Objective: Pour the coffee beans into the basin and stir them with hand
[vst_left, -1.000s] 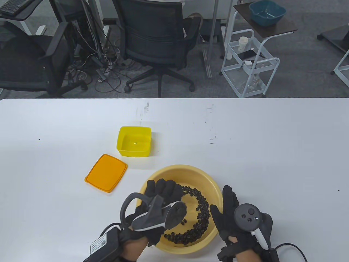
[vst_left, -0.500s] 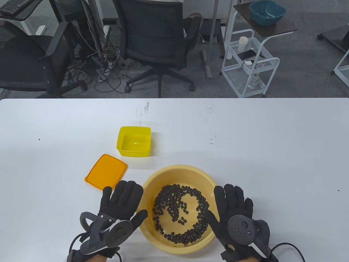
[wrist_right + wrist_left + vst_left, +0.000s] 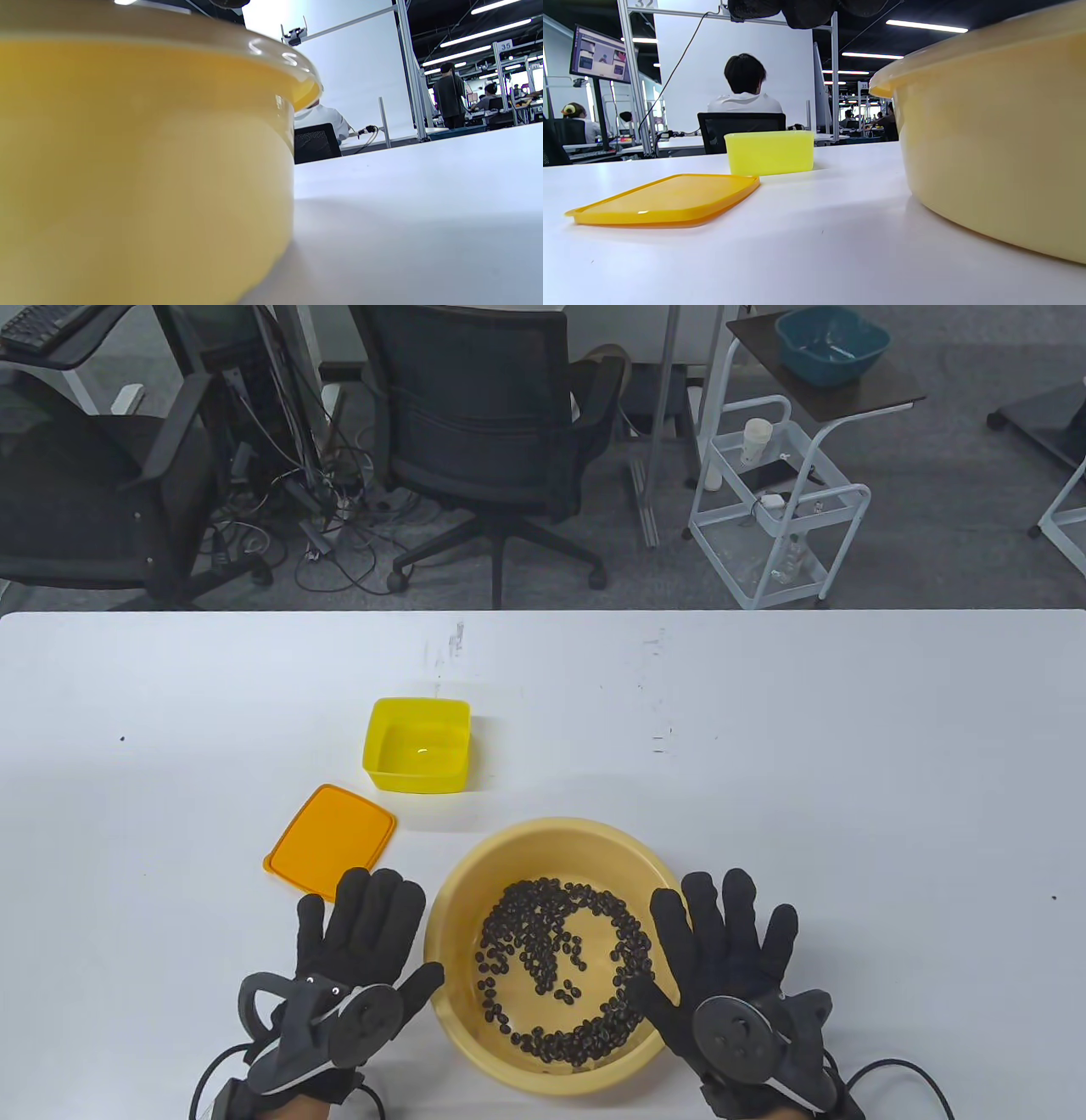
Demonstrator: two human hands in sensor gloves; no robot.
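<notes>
A round yellow basin [image 3: 551, 836] stands near the table's front edge, with dark coffee beans [image 3: 543, 933] spread over its floor in a rough ring. My left hand [image 3: 361, 933] lies flat on the table just left of the basin, fingers straight, thumb by the rim. My right hand [image 3: 730, 933] lies flat at the basin's right side, fingers spread, thumb at the rim. The basin's outer wall [image 3: 988, 144] fills the right of the left wrist view and its wall [image 3: 144, 169] the left of the right wrist view. Neither hand holds anything.
An empty yellow square box [image 3: 418, 745] stands behind the basin to the left, also seen as a yellow box [image 3: 770, 152]. Its orange lid [image 3: 329, 842] lies flat beside my left hand, and the lid [image 3: 666, 199] shows in the left wrist view. Office chairs and a cart stand beyond the table.
My left hand came out of the basin, where its fingers were among the beans, and settled flat on the table to the left. My right hand flattened and spread at the right rim.
</notes>
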